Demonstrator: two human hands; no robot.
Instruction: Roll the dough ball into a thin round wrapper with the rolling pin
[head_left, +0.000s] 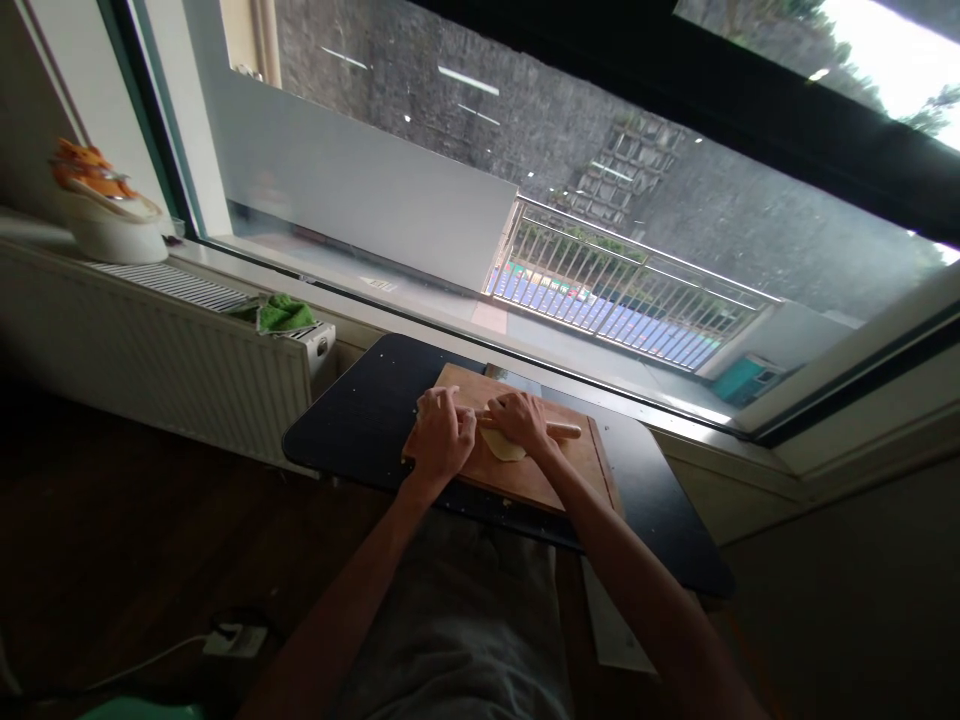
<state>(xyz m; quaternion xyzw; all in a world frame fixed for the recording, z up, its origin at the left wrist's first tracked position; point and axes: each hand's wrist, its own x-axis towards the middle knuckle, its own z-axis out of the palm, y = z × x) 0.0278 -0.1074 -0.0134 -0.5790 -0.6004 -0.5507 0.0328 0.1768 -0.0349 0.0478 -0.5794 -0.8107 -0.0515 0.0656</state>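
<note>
A wooden rolling pin (pixel 565 431) lies across a flat piece of pale dough (pixel 501 447) on a wooden cutting board (pixel 544 484). My right hand (pixel 517 416) is closed over the middle of the pin, whose right end sticks out past it. With fingers bent, my left hand (pixel 442 432) is at the pin's left end and hides that end from view. Part of the dough shows below the pin, between my hands; the rest is covered by the right hand and the pin.
The board rests on a small dark table (pixel 349 405) against a large window. A flat shiny object (pixel 513 379) lies behind the board. To the left, a radiator (pixel 225 360) carries a green cloth (pixel 283 313) and a white pot (pixel 112 225). A power strip (pixel 235 639) is on the floor.
</note>
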